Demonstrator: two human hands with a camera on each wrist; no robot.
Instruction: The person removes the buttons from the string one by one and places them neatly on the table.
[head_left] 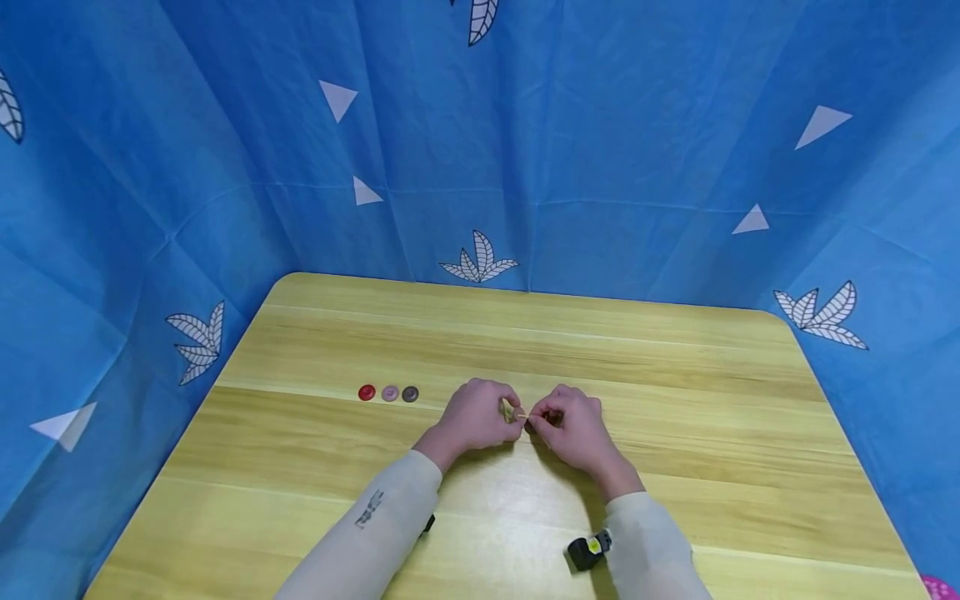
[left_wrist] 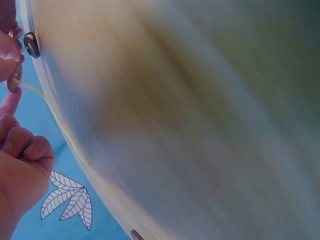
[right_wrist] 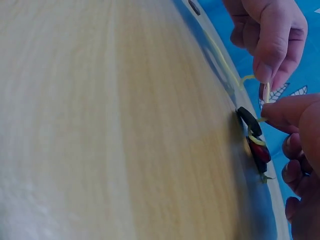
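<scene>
Over the table, my left hand pinches a brownish button between its fingertips. A thin yellow cord passes through this button and trails off to the table side. My right hand faces it, thumb and forefinger pinching the cord close to that button. Under the right fingers hang several strung buttons: a dark button, a red button and another dark one, with the cord showing between them. The fingertips of both hands nearly meet. In the head view the hands partly hide the strung buttons.
To the left of my hands, a red button, a pink button and a dark grey button lie in a row on the wooden table. A blue patterned curtain surrounds the table's back and sides.
</scene>
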